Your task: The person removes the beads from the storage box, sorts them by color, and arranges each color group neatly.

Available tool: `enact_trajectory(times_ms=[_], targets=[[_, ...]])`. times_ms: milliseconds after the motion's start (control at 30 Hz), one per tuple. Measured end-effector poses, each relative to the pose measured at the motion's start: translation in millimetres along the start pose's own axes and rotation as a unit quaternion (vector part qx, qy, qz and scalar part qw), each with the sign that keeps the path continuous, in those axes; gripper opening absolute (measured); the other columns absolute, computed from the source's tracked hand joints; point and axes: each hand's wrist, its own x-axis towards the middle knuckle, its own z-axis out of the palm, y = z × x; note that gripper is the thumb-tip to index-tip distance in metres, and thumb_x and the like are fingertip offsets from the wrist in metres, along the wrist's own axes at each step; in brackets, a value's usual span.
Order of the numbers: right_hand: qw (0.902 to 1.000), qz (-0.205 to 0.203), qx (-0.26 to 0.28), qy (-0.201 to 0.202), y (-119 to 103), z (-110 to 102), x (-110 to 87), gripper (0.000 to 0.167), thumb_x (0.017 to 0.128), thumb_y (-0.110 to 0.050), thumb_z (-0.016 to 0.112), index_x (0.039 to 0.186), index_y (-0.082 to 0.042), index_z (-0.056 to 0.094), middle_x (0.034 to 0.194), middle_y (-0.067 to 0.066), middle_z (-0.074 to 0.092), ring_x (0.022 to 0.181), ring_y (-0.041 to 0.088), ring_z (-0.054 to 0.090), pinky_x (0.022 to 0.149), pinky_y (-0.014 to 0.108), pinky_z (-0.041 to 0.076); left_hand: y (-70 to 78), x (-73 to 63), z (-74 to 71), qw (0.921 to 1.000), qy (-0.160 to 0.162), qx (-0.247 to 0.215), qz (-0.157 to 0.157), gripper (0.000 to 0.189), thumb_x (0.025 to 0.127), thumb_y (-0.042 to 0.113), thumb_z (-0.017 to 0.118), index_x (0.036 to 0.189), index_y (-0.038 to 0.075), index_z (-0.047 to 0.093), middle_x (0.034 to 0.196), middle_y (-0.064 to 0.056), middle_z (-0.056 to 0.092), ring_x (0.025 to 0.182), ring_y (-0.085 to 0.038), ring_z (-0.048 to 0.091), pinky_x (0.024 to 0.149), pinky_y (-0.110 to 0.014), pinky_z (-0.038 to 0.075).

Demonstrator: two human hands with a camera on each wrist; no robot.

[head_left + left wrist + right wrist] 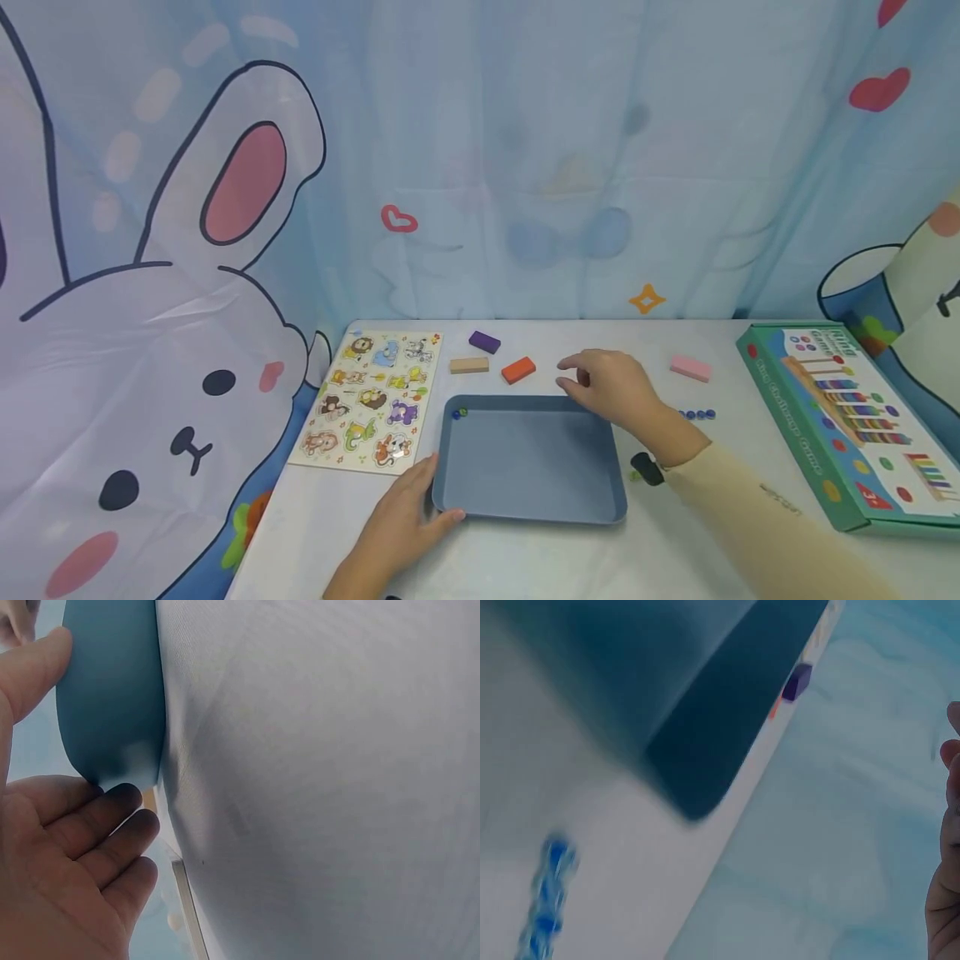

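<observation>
My left hand (405, 512) rests against the near left corner of a blue-grey tray (525, 518). Its thumb touches the front rim, and the fingers lie along the left side; the left wrist view shows them loosely spread at the tray's corner. Over the tray's far right corner is my right hand (611, 383), thumb and index finger apart, with nothing visible between them. Inside the tray, a small blue bead (456, 414) and a green bead (463, 412) sit in the far left corner. An orange block (518, 370) lies just left of the right fingertips.
Behind the tray lie a tan block (469, 365) and a purple block (484, 342). An animal puzzle board (337, 458) is at left. To the right are a pink block (691, 368), a row of blue beads (701, 414) and a green game box (795, 425). A curtain (480, 167) hangs behind.
</observation>
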Motion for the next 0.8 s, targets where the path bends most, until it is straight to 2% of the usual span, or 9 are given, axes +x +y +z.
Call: enact_trajectory(times_ms=[233,367,533,633,800], targets=[[0.9985,-0.045,0.028,-0.012,-45.1,36.2,29.3,0.021,0.090,-0.025,0.083,0.108,-0.015,0.082,0.065,-0.008,0.057,0.056,0.006,0.044,0.050,0.020,0.035,3.5,-1.0,-5.9,0.9999,-0.007,-0.005,-0.008,0.105,0.087,0.071,0.070,0.163,0.008,0.036,0.165,-0.014,0.044,0.151,-0.037,0.044,0.124,-0.057,0.039],[0.9973,-0.049,0.047,-0.029,-60.1,59.7,38.7,0.021,0.091,-0.025,0.082,0.110,-0.016,0.082,0.068,-0.010,0.063,0.058,0.003,0.048,0.051,0.020,0.041,6.9,-2.8,-6.9,0.9998,-0.013,-0.007,-0.010,0.104,0.087,0.072,0.068,0.163,0.009,0.035,0.165,-0.013,0.044,0.151,-0.036,0.044,0.124,-0.058,0.039],[0.9959,-0.053,0.056,-0.047,-73.8,87.1,45.5,0.021,0.090,-0.026,0.083,0.108,-0.017,0.082,0.069,-0.011,0.065,0.059,0.002,0.050,0.052,0.019,0.044,20.9,-7.4,-18.5,0.9993,-0.021,-0.031,-0.007,0.103,0.088,0.067,0.072,0.162,0.005,0.037,0.164,-0.016,0.045,0.150,-0.040,0.045,0.123,-0.061,0.039],[0.9952,-0.054,0.058,-0.058,-80.6,101.3,48.7,0.022,0.089,-0.025,0.082,0.109,-0.017,0.083,0.077,-0.008,0.072,0.062,0.002,0.052,0.054,0.019,0.046,18.1,-6.1,-17.3,0.9994,-0.021,-0.025,-0.009,0.103,0.087,0.068,0.071,0.162,0.006,0.037,0.164,-0.016,0.045,0.150,-0.039,0.045,0.123,-0.061,0.039],[0.9938,-0.051,0.056,-0.082,-88.5,117.0,51.5,0.025,0.089,-0.025,0.082,0.112,-0.016,0.082,0.092,-0.004,0.080,0.067,0.004,0.057,0.061,0.023,0.054,3.9,-1.1,-5.4,0.9998,-0.015,-0.008,-0.006,0.105,0.087,0.074,0.067,0.163,0.009,0.036,0.165,-0.013,0.044,0.151,-0.036,0.045,0.124,-0.058,0.039]])
